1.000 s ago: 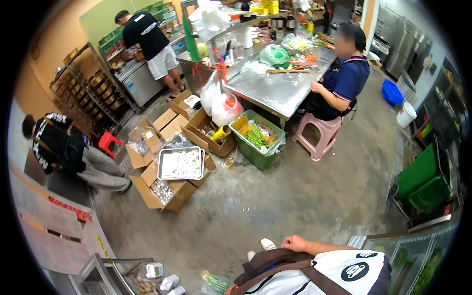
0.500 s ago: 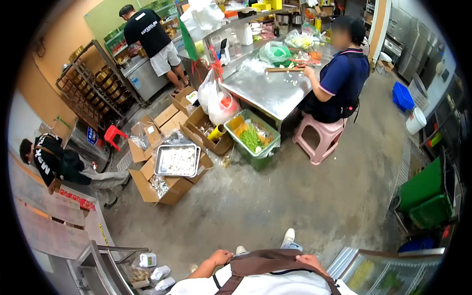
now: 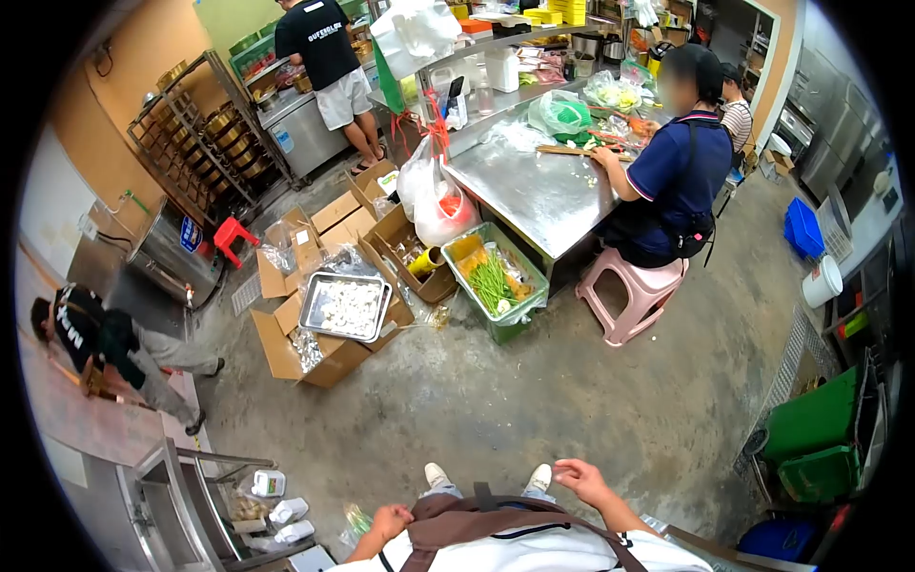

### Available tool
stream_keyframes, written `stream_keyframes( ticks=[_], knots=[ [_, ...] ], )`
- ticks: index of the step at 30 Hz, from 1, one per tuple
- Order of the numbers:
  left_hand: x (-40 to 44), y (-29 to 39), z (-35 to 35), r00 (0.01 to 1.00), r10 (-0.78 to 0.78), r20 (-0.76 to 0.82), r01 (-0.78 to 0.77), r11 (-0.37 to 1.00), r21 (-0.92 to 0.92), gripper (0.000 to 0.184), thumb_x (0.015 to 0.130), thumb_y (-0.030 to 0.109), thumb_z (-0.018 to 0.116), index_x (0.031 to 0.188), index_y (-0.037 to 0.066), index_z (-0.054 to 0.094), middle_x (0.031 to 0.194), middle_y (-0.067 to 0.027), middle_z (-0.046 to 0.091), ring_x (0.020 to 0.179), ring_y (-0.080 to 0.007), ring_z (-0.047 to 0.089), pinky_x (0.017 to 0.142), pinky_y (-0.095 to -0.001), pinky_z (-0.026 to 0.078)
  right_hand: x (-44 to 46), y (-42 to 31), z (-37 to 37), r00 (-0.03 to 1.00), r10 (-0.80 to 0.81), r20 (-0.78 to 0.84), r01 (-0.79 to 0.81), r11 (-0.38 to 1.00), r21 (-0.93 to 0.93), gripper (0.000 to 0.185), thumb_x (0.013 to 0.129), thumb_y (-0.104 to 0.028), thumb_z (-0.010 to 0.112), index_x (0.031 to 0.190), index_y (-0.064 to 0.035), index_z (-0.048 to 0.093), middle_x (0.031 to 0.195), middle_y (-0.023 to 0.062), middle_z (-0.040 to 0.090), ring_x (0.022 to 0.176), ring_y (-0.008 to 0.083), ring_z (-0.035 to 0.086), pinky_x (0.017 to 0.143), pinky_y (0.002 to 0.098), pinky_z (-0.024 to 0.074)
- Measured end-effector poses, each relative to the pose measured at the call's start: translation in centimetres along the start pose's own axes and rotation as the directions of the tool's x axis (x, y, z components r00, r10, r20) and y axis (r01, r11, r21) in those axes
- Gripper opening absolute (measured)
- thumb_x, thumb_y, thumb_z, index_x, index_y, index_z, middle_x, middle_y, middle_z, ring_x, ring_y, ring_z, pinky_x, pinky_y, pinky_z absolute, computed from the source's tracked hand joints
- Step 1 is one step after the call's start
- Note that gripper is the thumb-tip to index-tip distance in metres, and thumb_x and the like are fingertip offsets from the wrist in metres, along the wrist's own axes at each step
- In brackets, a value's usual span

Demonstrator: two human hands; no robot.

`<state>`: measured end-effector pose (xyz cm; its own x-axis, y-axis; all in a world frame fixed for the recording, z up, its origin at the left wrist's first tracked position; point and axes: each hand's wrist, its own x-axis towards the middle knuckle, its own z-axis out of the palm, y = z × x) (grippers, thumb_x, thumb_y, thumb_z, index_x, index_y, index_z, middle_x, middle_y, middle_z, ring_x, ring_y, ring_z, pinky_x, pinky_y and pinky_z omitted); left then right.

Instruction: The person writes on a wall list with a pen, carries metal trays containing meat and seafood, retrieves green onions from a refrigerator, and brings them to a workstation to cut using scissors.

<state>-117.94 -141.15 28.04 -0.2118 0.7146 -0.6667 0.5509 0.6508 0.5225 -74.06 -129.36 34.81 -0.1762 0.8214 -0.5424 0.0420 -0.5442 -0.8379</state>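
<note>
A brown apron (image 3: 496, 523) lies over my white shirt at the bottom of the head view. My left hand (image 3: 391, 520) is beside the apron's left edge, fingers loosely bent, with nothing visible in it; whether it touches the cloth I cannot tell. Out past the apron's right side, my right hand (image 3: 581, 480) is raised over the floor, fingers extended and holding nothing. Below me, my two light shoes (image 3: 436, 475) point forward on the concrete floor.
Ahead, a co-worker (image 3: 672, 172) sits on a pink stool (image 3: 632, 296) at a steel table (image 3: 534, 195). A green bin (image 3: 503, 329) with vegetables and cartons holding a metal tray (image 3: 344, 307) stand nearby. Another person (image 3: 81, 329) bends at left. Green wheeled bins (image 3: 810, 415) stand right.
My right hand has come off the apron and opened, moving up. My left hand has moved left and down. The person at left has shifted lower, and another person shows behind the seated co-worker.
</note>
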Motion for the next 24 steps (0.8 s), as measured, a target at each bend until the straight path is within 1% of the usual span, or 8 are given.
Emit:
stream_keyframes(
  ticks=[2,5,7,12,14,17,22,24],
  knots=[
    [1.3,-8.1,0.0,0.978,0.209,-0.008,-0.198,0.916,-0.350,0.023,0.073,0.020,0.067,0.089,0.003,0.067,0.080,-0.0141,0.066,0.085,-0.0214,0.064,0.074,-0.0308,0.048,2.0,-1.1,3.6,0.993,0.048,0.105,-0.033,0.989,-0.143,0.024,0.086,-0.020,0.058,0.105,-0.0061,0.061,0.105,0.0074,0.061,0.090,0.0122,0.058,0.083,0.0260,0.0439],
    [3.0,-10.8,-2.6,0.995,-0.039,0.090,0.066,0.946,-0.317,0.023,0.074,0.017,0.065,0.089,0.001,0.066,0.084,-0.0144,0.065,0.085,-0.0209,0.062,0.075,-0.0310,0.048,3.3,-3.9,9.5,0.814,0.226,0.535,-0.010,0.927,-0.375,0.040,0.092,-0.038,0.046,0.115,-0.0079,0.058,0.111,0.0031,0.060,0.105,0.0155,0.052,0.093,0.0273,0.0371],
    [4.9,-11.6,-4.8,0.988,-0.110,0.107,0.136,0.952,-0.274,0.022,0.074,0.016,0.065,0.089,0.000,0.066,0.086,-0.0147,0.065,0.085,-0.0205,0.062,0.075,-0.0312,0.048,4.4,0.5,11.5,0.799,0.291,0.526,-0.053,0.905,-0.421,0.044,0.088,-0.045,0.050,0.109,-0.0081,0.062,0.105,0.0068,0.063,0.099,0.0170,0.055,0.088,0.0285,0.0414],
    [10.8,-9.2,-7.8,0.983,-0.070,0.169,0.104,0.974,-0.203,0.022,0.076,0.012,0.062,0.090,-0.004,0.064,0.092,-0.0152,0.063,0.085,-0.0196,0.060,0.077,-0.0315,0.047,1.2,-2.2,9.2,0.908,0.317,0.273,-0.230,0.923,-0.308,0.040,0.089,-0.039,0.051,0.096,-0.0032,0.065,0.088,0.0097,0.066,0.089,0.0200,0.060,0.081,0.0302,0.0451],
    [12.6,-6.5,-7.8,0.981,-0.037,0.192,0.070,0.983,-0.169,0.021,0.077,0.011,0.062,0.090,-0.005,0.064,0.095,-0.0154,0.062,0.085,-0.0192,0.059,0.078,-0.0317,0.047,0.1,-2.5,6.2,0.980,0.198,0.030,-0.200,0.956,0.216,0.036,0.089,-0.032,0.052,0.078,0.0002,0.063,0.075,0.0114,0.065,0.078,0.0188,0.062,0.076,0.0305,0.0472],
    [15.9,-2.1,-4.9,0.979,-0.064,0.193,0.092,0.986,-0.139,0.026,0.079,0.010,0.060,0.099,-0.005,0.060,0.102,-0.0160,0.060,0.094,-0.0191,0.057,0.080,-0.0308,0.045,-0.8,-1.8,0.3,0.952,0.178,-0.250,-0.116,0.962,0.245,0.034,0.091,-0.022,0.050,0.067,0.0001,0.057,0.071,0.0120,0.064,0.070,0.0201,0.063,0.072,0.0300,0.0482],
    [16.3,10.9,5.3,0.952,0.063,0.300,-0.071,0.997,0.016,0.028,0.078,0.013,0.060,0.102,-0.002,0.060,0.099,-0.0154,0.062,0.093,-0.0196,0.059,0.080,-0.0304,0.046,-1.4,0.2,-14.2,0.901,0.020,-0.432,0.077,0.975,0.207,0.020,0.089,-0.015,0.052,0.086,0.0040,0.058,0.077,0.0109,0.063,0.079,0.0187,0.063,0.077,0.0289,0.0480],
    [15.2,16.9,10.1,0.919,0.127,0.373,-0.172,0.981,0.088,0.029,0.078,0.015,0.060,0.103,-0.001,0.060,0.098,-0.0151,0.063,0.092,-0.0198,0.059,0.080,-0.0302,0.046,-1.4,-0.3,-19.3,0.873,-0.135,-0.469,0.311,0.895,0.321,0.017,0.086,-0.007,0.055,0.100,0.0029,0.057,0.091,0.0121,0.063,0.085,0.0186,0.062,0.080,0.0304,0.0475]
  ],
)
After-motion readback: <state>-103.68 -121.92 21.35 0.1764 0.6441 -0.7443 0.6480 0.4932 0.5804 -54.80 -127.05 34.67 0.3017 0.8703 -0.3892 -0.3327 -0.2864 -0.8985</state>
